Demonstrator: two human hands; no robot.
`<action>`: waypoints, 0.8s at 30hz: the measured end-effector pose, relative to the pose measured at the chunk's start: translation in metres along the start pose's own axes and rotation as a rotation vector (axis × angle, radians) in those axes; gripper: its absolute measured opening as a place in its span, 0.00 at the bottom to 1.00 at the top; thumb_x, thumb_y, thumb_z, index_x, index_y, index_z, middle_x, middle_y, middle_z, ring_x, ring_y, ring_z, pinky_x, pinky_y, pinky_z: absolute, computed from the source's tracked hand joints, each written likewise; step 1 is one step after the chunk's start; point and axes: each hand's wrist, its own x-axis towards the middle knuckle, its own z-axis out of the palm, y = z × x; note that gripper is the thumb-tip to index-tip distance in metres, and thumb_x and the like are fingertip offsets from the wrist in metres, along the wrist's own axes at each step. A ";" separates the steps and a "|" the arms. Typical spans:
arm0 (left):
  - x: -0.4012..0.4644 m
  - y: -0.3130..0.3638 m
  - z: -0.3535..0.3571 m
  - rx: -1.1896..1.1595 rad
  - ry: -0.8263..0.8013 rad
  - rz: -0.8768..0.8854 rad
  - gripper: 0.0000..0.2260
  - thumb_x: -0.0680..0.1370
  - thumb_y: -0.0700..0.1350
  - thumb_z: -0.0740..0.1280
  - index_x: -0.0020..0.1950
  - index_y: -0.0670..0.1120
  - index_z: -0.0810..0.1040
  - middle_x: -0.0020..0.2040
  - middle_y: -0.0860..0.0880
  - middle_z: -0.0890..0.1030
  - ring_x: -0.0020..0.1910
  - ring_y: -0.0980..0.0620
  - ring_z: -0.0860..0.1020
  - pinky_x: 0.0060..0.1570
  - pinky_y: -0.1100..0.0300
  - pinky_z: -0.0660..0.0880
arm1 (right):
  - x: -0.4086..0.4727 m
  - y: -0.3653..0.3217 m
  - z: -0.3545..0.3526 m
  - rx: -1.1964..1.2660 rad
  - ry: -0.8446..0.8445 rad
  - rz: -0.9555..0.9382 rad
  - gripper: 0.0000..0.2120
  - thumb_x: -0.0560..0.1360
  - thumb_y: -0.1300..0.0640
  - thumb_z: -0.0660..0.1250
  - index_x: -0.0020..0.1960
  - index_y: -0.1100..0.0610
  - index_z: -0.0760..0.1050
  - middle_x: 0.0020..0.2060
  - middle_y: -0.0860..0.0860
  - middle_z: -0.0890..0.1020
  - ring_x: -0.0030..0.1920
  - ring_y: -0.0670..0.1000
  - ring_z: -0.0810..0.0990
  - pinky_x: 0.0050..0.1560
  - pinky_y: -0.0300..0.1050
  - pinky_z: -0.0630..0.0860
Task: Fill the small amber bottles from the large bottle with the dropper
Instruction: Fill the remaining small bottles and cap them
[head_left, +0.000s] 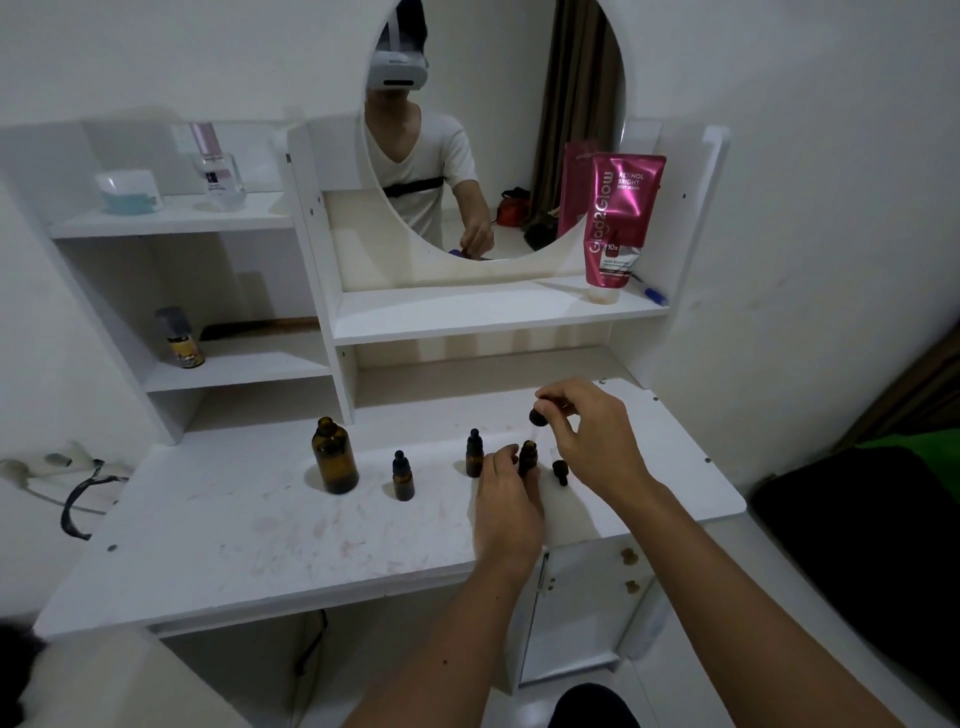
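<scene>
Glossy amber glass large bottle (335, 457) stands on a matt white, smudged tabletop (249, 525).

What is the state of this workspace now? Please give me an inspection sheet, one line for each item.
Surface: white desk, faint reddish smudges.
Job's things: large bottle open, at left; two capped small bottles standing; a third bottle open; a loose cap on the desk beside it; dropper above the open one.
Clutter: pink tube and blue pen on the middle shelf; spray bottle, white jar and small can on the left shelves.
Grippers: left hand holds the open bottle; right hand pinches the dropper.
Cables: black cable and power strip at left.
Surroundings: round mirror, white walls.
</scene>
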 end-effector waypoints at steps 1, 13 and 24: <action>-0.001 0.001 -0.002 -0.006 -0.013 -0.007 0.16 0.85 0.52 0.60 0.71 0.49 0.71 0.68 0.52 0.77 0.63 0.51 0.78 0.59 0.55 0.77 | 0.000 -0.003 -0.004 -0.017 0.021 -0.019 0.03 0.80 0.61 0.70 0.52 0.57 0.82 0.46 0.48 0.85 0.44 0.44 0.82 0.50 0.38 0.80; -0.028 -0.032 -0.097 -0.297 -0.161 0.029 0.21 0.80 0.49 0.72 0.71 0.55 0.71 0.58 0.58 0.79 0.52 0.63 0.79 0.52 0.65 0.80 | 0.009 -0.059 -0.001 0.121 0.145 -0.024 0.06 0.79 0.60 0.71 0.55 0.58 0.83 0.46 0.48 0.85 0.47 0.42 0.82 0.52 0.31 0.77; -0.007 -0.110 -0.214 -0.158 0.271 -0.053 0.15 0.76 0.50 0.76 0.59 0.52 0.77 0.53 0.56 0.80 0.48 0.56 0.80 0.47 0.63 0.80 | 0.022 -0.122 0.076 0.390 0.024 0.097 0.07 0.81 0.56 0.70 0.58 0.55 0.82 0.49 0.48 0.86 0.51 0.45 0.85 0.57 0.40 0.81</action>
